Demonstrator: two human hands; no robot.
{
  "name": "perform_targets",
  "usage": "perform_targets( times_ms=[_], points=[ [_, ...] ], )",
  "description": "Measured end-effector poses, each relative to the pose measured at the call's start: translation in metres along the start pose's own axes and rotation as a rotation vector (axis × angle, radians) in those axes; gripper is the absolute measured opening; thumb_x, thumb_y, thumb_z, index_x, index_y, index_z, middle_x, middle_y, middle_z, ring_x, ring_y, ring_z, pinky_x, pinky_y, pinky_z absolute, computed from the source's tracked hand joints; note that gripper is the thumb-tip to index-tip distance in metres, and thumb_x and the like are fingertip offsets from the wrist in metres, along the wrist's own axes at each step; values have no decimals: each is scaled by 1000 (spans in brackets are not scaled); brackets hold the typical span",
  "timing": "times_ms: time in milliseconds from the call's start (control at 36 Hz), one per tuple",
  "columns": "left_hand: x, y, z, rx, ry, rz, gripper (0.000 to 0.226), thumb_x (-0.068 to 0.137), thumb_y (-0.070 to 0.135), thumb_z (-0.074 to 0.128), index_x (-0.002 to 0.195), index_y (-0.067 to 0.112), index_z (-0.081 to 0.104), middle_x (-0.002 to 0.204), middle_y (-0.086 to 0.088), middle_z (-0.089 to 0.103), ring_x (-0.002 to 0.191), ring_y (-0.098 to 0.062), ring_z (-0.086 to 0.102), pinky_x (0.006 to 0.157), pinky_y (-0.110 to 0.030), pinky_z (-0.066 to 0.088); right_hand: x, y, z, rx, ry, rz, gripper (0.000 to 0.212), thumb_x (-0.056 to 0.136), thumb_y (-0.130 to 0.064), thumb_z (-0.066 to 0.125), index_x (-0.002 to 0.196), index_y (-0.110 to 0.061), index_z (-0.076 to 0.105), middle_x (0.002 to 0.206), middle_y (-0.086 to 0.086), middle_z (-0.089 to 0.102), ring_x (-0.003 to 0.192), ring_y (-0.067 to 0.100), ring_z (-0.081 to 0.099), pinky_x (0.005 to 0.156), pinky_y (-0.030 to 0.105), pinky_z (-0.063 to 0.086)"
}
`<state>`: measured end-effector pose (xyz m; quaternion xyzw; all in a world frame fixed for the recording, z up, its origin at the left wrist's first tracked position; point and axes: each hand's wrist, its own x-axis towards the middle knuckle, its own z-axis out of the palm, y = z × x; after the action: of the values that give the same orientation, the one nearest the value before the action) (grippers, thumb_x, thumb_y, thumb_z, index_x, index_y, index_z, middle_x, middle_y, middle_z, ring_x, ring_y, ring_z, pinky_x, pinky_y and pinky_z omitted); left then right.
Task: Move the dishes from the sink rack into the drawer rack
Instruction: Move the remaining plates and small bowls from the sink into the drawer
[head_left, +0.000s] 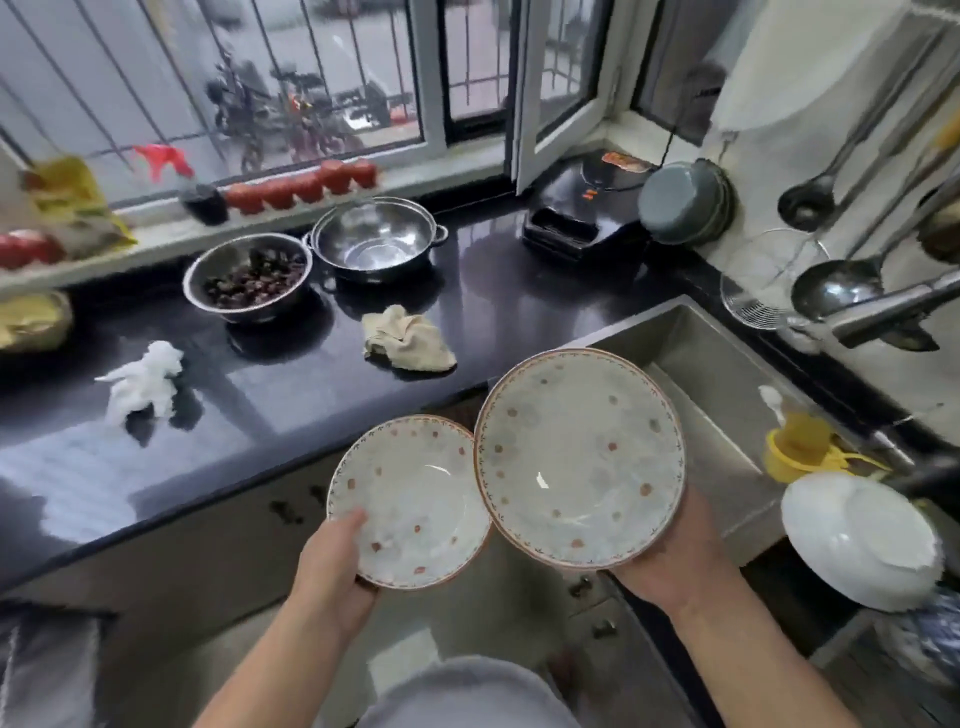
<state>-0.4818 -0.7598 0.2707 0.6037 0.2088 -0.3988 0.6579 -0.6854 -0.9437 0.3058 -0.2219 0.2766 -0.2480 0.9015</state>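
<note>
A: What lies in front of you, biggest first?

B: The dark counter (291, 374) runs under the window, and the steel sink (691, 358) is set into it on your right. On the counter stand a steel pot (376, 240) and, just beside it, a colander (248, 275) of dark fruit. A beige cloth (408, 340) lies crumpled nearer you, and a white wad (143, 382) sits well to the left.

A: And the dishes?

B: You hold two, both off the counter, in front of the cabinet. The big plate (579, 460) is in your right hand (680, 558), tilted toward you; that grip is closed on its lower edge, fingers behind it. The small plate (410, 501) is in your left hand (332, 566), thumb curled over the rim, fingers underneath. The two rims overlap slightly, the big plate in front.

A: Anything left by the sink?

B: A white bowl (862, 540) leans on its side at your far right, below a yellow bottle (800, 447). I cannot tell what it rests on.
</note>
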Motion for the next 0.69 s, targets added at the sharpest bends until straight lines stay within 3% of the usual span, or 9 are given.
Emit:
perform_targets(
  times_ms=[83,167,250,333,444,500,583,639,694],
  points=[
    [-6,14,-64,-101,57,29,33,106,5,45,137,-2,53,115,-21,69,102,-38,67,89,-54,51,5,44,40,-59,-29,64,52,104,-50,35,116,-24,78,136,9,66,121,35,65,107,62,45],
    [-12,26,-132,-161,113,63,29,105,7,48,133,0,56,118,-22,70,103,-39,68,83,-51,55,7,93,78,-32,-124,164,62,102,-66,35,143,-25,59,156,7,47,146,39,38,119,63,25],
    [-17,37,-223,-205,165,113,24,106,12,49,126,5,61,106,-14,74,95,-33,71,74,-46,57,4,166,116,-47,-232,210,83,85,-71,63,150,-21,48,160,9,40,151,39,26,121,61,16],
    [-23,44,-330,-232,257,134,26,107,15,47,126,7,62,104,-13,77,95,-33,73,75,-47,60,-18,249,154,-28,-288,249,88,91,-63,54,158,-12,30,164,17,28,152,39,21,124,59,0],
    [-45,43,-437,-310,384,162,27,106,15,48,126,6,64,105,-14,77,93,-32,74,69,-40,59,-29,331,192,-112,-392,335,78,98,-53,52,160,-14,25,165,16,27,152,36,20,119,52,-23],
    [-61,43,-495,-379,470,196,26,105,12,49,125,7,64,102,-12,74,89,-30,71,67,-38,58,-35,372,229,-245,-368,381,68,103,-53,39,158,-14,30,163,14,31,152,34,24,123,50,-16],
    [-74,40,-558,-505,574,220,20,104,8,49,118,10,64,94,-8,71,79,-26,69,63,-38,57,-35,416,269,-371,-308,533,63,107,-51,22,155,-13,38,159,14,40,148,33,34,125,49,10],
    [-76,33,-599,-562,638,206,20,104,10,48,110,13,66,96,-10,71,73,-24,73,59,-43,61,-30,454,296,-367,-363,614,61,107,-49,23,150,-14,47,154,15,46,141,33,45,120,51,26],
    [-78,23,-634,-618,698,175,23,103,14,49,118,17,66,111,-14,72,88,-31,74,71,-55,62,-35,493,307,-427,-428,607,57,103,-46,26,137,-19,63,144,13,58,127,32,60,105,51,47]
  ],
)
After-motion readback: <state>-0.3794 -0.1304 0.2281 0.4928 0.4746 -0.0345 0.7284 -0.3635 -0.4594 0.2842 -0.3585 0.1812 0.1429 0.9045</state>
